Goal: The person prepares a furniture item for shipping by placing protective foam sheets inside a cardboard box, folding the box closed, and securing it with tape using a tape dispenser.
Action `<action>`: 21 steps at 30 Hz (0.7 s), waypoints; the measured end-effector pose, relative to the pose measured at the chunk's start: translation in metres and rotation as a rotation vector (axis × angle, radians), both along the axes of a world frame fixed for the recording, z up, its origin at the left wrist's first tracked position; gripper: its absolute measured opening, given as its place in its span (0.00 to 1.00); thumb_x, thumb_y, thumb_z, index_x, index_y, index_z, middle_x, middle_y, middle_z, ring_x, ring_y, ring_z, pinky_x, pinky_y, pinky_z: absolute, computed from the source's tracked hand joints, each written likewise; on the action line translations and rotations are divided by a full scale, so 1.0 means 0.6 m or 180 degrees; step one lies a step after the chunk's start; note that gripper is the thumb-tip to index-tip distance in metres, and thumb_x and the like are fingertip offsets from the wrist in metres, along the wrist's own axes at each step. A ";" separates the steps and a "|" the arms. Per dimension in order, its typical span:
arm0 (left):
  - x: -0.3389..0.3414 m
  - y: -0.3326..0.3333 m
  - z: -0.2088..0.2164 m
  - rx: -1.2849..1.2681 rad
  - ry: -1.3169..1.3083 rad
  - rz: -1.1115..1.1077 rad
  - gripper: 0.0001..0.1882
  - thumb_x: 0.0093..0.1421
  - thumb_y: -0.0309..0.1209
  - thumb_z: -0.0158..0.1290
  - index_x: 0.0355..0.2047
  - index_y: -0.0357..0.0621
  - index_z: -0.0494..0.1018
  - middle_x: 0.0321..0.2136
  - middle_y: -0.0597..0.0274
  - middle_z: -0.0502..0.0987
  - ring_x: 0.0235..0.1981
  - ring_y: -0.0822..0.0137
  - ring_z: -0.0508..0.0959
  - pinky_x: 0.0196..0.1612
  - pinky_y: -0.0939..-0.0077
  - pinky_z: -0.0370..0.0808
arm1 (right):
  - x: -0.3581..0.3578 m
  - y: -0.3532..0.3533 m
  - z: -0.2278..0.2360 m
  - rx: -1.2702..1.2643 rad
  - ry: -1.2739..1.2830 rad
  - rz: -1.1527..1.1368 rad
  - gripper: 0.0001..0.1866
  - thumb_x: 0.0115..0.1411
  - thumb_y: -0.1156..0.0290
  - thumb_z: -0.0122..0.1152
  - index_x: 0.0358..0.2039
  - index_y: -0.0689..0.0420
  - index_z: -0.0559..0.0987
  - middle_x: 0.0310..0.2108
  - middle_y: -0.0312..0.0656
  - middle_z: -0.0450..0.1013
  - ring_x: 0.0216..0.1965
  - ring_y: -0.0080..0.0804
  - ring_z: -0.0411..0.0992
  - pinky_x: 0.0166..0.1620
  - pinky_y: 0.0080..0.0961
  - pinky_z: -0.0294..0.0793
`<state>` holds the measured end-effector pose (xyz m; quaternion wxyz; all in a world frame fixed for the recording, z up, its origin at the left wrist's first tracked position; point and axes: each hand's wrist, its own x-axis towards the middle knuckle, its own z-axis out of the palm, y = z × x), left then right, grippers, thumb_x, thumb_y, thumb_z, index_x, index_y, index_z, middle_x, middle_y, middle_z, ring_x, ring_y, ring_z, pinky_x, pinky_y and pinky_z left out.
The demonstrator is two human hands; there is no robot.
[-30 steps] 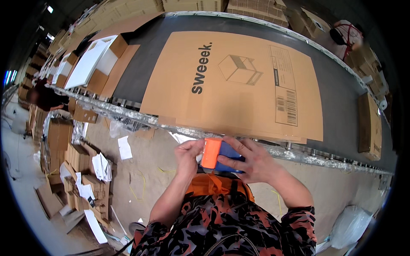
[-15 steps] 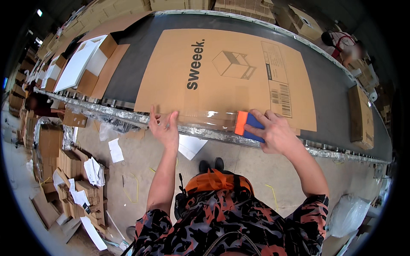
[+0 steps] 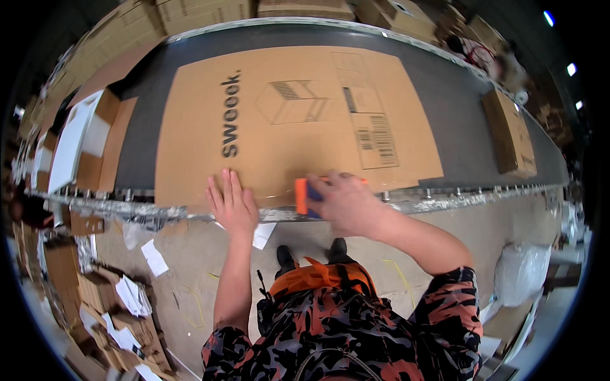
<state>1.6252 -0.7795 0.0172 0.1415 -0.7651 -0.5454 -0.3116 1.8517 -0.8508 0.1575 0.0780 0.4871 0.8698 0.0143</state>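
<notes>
A large flat cardboard box (image 3: 286,108) lies on the dark conveyor belt (image 3: 457,120), with a printed furniture drawing and a label panel on top. My left hand (image 3: 234,206) presses flat on the box's near edge, fingers stretched out. To its right, my right hand (image 3: 346,200) grips an orange and blue tape dispenser (image 3: 301,195) at the same edge. Motion blurs that hand, and its fingers wrap over the dispenser's top. Clear tape at the edge is only faintly visible, partly behind the hands.
Open cartons with white panels (image 3: 79,136) stand on the belt at left. A smaller carton (image 3: 508,133) sits at right. The metal conveyor rail (image 3: 406,204) runs in front of me. Stacked cardboard (image 3: 105,292) and papers lie low left; a person (image 3: 480,54) is at far right.
My left hand went from raised with curled fingers to flat on the box edge. The right hand shifted the tape dispenser left along that edge. The whole view has swung.
</notes>
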 end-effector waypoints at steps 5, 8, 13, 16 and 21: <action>0.012 0.015 -0.045 0.0218 0.0002 -0.0076 0.22 0.66 0.38 0.33 0.51 0.45 0.71 0.54 0.60 0.71 0.57 0.50 0.66 0.60 0.56 0.56 | 0.009 0.003 0.021 -0.0539 -0.0372 0.0015 0.19 0.43 0.70 0.60 0.39 0.59 0.79 0.47 0.51 0.67 0.40 0.40 0.70 0.39 0.32 0.74; 0.003 0.022 -0.043 0.0437 0.0041 -0.0098 0.23 0.66 0.38 0.31 0.51 0.46 0.72 0.52 0.61 0.73 0.56 0.51 0.68 0.59 0.56 0.58 | 0.085 -0.023 0.031 -0.0775 -0.0312 0.0112 0.18 0.42 0.71 0.61 0.37 0.61 0.79 0.45 0.50 0.67 0.42 0.39 0.71 0.40 0.34 0.73; -0.017 0.012 -0.028 0.0246 0.0280 0.0092 0.24 0.67 0.38 0.29 0.52 0.45 0.71 0.54 0.60 0.71 0.57 0.52 0.66 0.60 0.55 0.57 | 0.353 -0.135 0.041 -0.0956 -0.0643 -0.0739 0.22 0.39 0.69 0.65 0.40 0.51 0.81 0.50 0.47 0.65 0.43 0.41 0.70 0.39 0.32 0.72; 0.042 0.001 -0.011 -0.0450 0.0512 0.0110 0.25 0.64 0.41 0.39 0.58 0.42 0.62 0.59 0.53 0.62 0.60 0.50 0.61 0.62 0.54 0.54 | 0.405 -0.167 -0.012 -0.0867 -0.0753 -0.0930 0.22 0.39 0.69 0.65 0.40 0.49 0.80 0.51 0.46 0.65 0.42 0.42 0.70 0.37 0.31 0.72; 0.344 -0.090 0.061 -0.1329 0.0927 -0.1615 0.50 0.50 0.56 0.54 0.62 0.33 0.50 0.64 0.40 0.49 0.65 0.43 0.48 0.66 0.54 0.47 | 0.374 -0.141 -0.020 -0.1068 -0.0817 -0.0805 0.13 0.42 0.65 0.63 0.29 0.55 0.82 0.39 0.46 0.74 0.37 0.39 0.72 0.35 0.27 0.69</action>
